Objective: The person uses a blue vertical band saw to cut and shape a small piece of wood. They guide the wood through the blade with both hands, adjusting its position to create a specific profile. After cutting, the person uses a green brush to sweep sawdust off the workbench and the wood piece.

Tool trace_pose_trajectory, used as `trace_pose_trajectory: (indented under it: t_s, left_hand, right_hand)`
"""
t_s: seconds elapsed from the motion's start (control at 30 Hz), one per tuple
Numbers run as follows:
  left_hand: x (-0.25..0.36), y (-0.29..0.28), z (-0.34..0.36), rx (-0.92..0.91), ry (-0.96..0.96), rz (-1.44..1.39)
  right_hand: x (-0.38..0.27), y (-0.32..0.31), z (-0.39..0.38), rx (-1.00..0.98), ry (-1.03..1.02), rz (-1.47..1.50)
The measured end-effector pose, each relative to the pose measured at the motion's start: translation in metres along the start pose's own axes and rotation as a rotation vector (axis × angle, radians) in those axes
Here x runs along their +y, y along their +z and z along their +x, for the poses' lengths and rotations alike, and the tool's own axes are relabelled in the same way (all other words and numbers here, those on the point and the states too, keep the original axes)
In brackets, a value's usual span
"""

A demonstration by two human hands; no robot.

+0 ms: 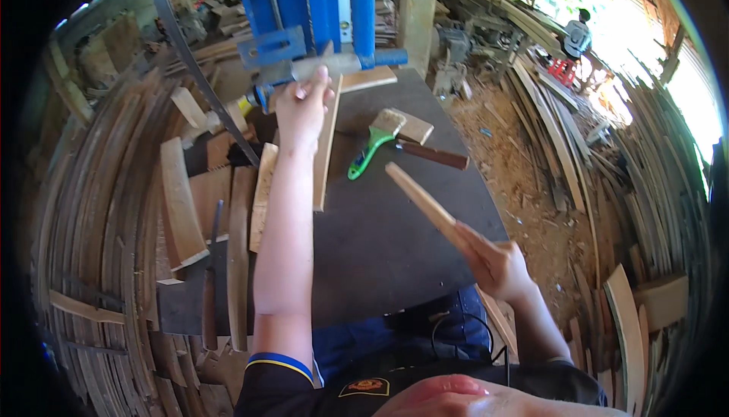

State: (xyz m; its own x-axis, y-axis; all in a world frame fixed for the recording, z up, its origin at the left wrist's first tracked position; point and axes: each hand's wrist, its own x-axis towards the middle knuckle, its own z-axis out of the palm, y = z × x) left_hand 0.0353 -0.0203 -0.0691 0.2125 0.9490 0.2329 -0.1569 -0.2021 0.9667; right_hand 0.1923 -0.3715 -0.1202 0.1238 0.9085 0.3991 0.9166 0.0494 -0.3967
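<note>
My right hand (497, 266) is closed around the lower end of a long, narrow wooden piece (421, 198), which slants up over the dark table's right side. My left hand (301, 109) is stretched far forward, its fingers curled against a grey metal bar (334, 66) on the blue machine (304, 7). Whether anything small sits between those fingers is hidden. Right of my left forearm lie a green-handled brush (370, 151) and a brown-handled tool (433, 154). A light wooden strip (328, 151) runs alongside the forearm.
A dark metal band (199, 67) comes down left of my arm to the table (380, 257). Curved wooden pieces (182, 200) and a thin, dark-handled tool (209, 295) lie at left. Stacked boards (91, 212) flank both sides. Another person (577, 37) sits far right.
</note>
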Motion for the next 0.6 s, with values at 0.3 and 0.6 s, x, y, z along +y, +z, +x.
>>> trace_pose_trajectory:
  t_s: [0.3, 0.6]
  left_hand:
    - [0.026, -0.007, -0.064, -0.009, -0.103, 0.175]
    - [-0.014, -0.022, -0.136, 0.05, 0.357, 1.307]
  right_hand:
    - [0.025, 0.036, -0.004, -0.037, -0.163, 0.074]
    - [0.048, -0.006, 0.054, -0.287, -0.263, 0.02]
